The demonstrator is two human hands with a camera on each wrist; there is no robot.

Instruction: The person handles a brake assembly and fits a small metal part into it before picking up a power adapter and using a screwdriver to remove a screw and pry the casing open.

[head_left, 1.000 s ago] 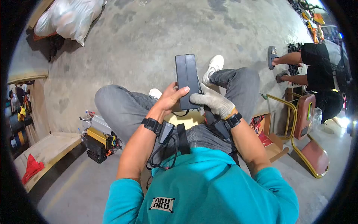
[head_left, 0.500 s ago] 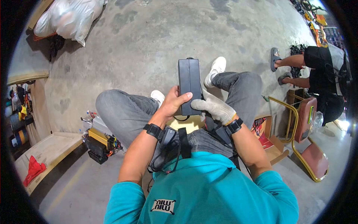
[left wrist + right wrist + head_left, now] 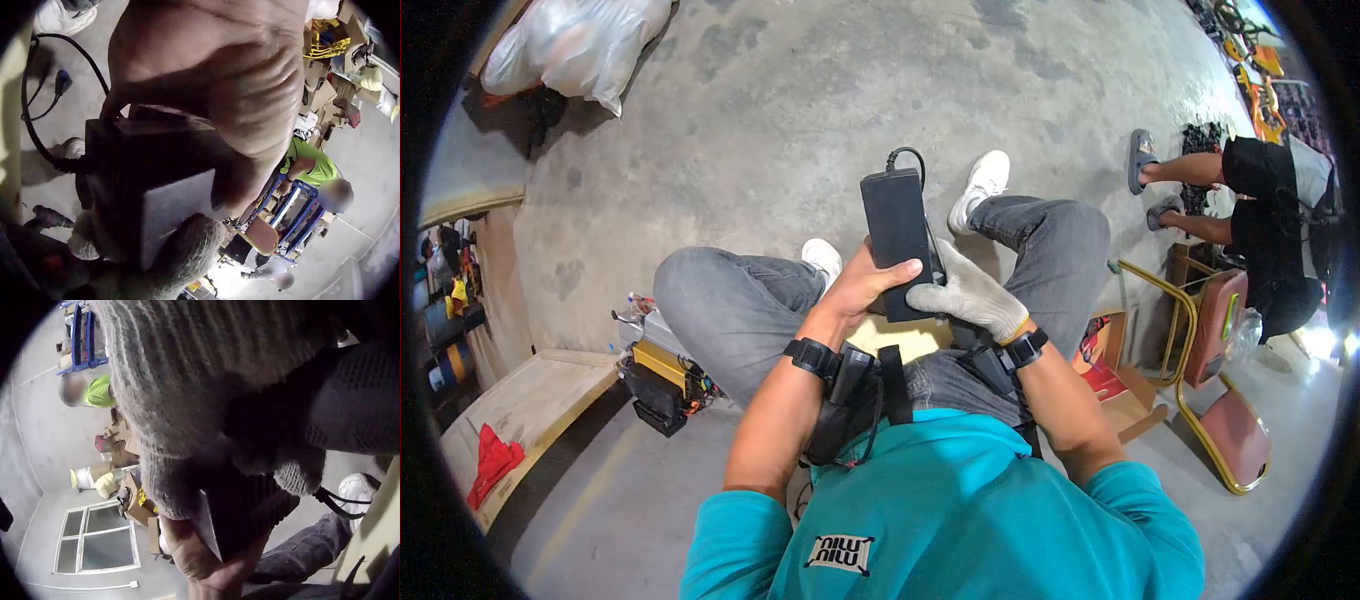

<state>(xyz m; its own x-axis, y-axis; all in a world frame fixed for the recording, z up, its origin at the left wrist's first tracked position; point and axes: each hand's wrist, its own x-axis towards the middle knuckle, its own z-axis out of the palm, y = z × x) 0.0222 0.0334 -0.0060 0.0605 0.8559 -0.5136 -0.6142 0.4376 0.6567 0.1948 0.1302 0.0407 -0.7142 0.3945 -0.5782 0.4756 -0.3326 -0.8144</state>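
Observation:
A black oblong power adapter (image 3: 895,235) is held up between both hands over the lap, its long side pointing away from the body. A cable (image 3: 907,155) loops from its far end. My bare left hand (image 3: 862,285) grips the left side, thumb across the upper face. On the other side my right hand (image 3: 970,295), in a grey-white knitted glove, holds the near right part with its thumb on the same face. In the left wrist view a plug (image 3: 62,81) hangs on a thin cable. A dark textured cylindrical thing (image 3: 350,394) shows beside the glove in the right wrist view.
A pale yellow surface (image 3: 905,340) lies between the legs. Left stand a bundle of electrical parts (image 3: 665,370) and a low board (image 3: 525,410) with a red cloth (image 3: 495,465). Right are an open carton (image 3: 1120,385), a chair (image 3: 1220,330) and another person's legs (image 3: 1185,170).
The adapter has tilted and shifted slightly toward the body, so the looped cable at its far end now shows. Both hands keep their hold and moved along with it.

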